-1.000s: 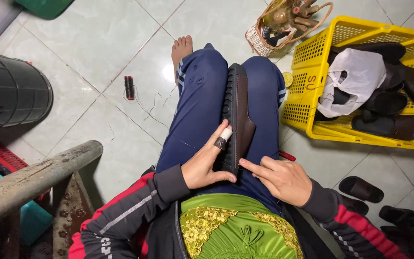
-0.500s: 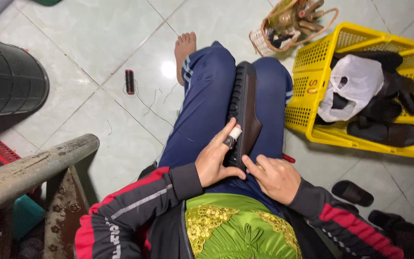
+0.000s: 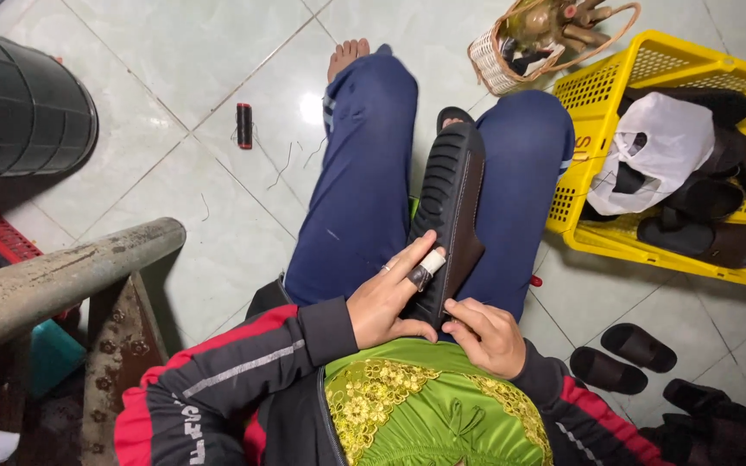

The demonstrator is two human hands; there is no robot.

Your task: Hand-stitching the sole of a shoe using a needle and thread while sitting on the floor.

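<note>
A black sandal [image 3: 452, 207] lies sole-up along my lap, between my knees in blue trousers. My left hand [image 3: 393, 296] grips its near end from the left; the forefinger wears a pale tape wrap and lies across the ribbed sole. My right hand [image 3: 486, 333] pinches the sandal's near edge from the right with thumb and fingers. Both sleeves are black with red stripes.
A yellow plastic crate [image 3: 602, 86] at the right holds black sandals and a white bag. A small woven basket [image 3: 498, 62] stands behind it. A dark thread spool [image 3: 244, 125] lies on the tiled floor. Loose sandals [image 3: 619, 358] lie lower right; a black bin [image 3: 19, 108] and a grey pipe [image 3: 62, 280] are at left.
The view has shifted and the sandal now sits a little further up the lap. Both hands kept hold of its near end, the right fingers moving closer to the edge.
</note>
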